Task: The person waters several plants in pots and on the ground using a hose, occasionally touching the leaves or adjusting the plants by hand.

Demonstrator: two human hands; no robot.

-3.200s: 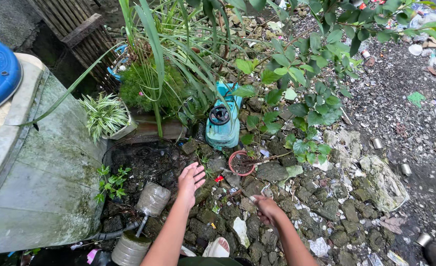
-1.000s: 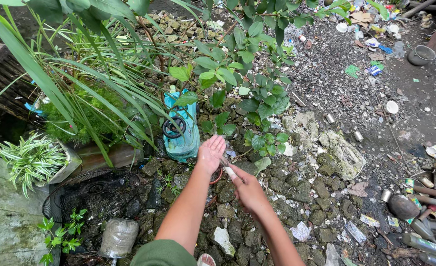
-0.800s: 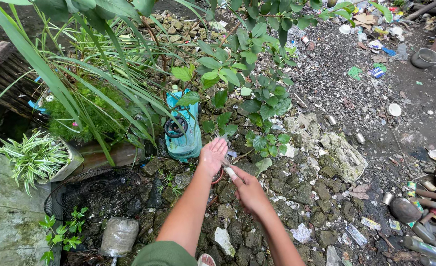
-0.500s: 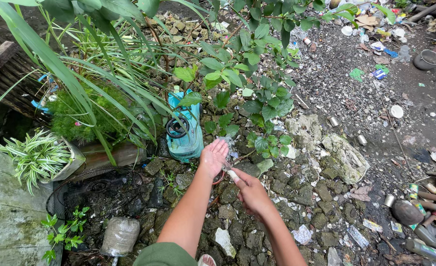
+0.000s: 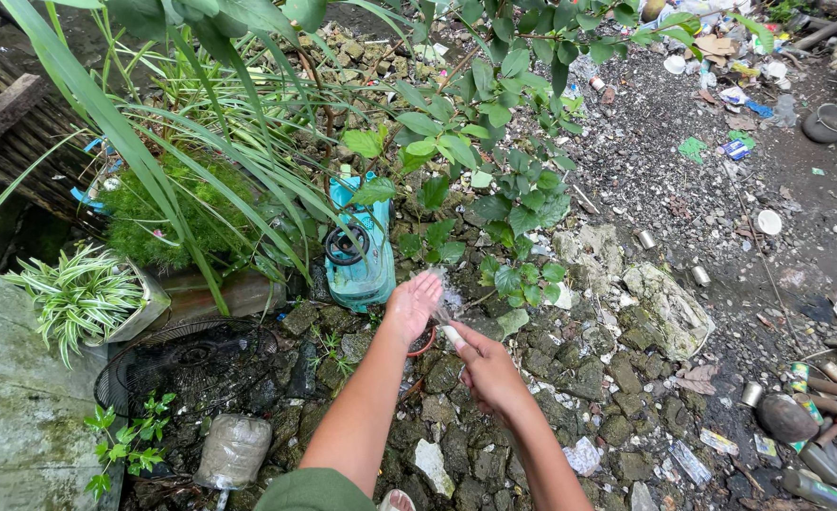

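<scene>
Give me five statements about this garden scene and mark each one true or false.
1. The right hand grips a small clear bottle with a white cap. True.
2. The left hand is a closed fist. False: it is open, palm up.
3. A turquoise jug lies on the stones beyond the hands. True.
4. The striped plant sits right of the hands. False: it is far to the left.
5. The wire fan guard hangs from a branch. False: it lies on the ground.
</scene>
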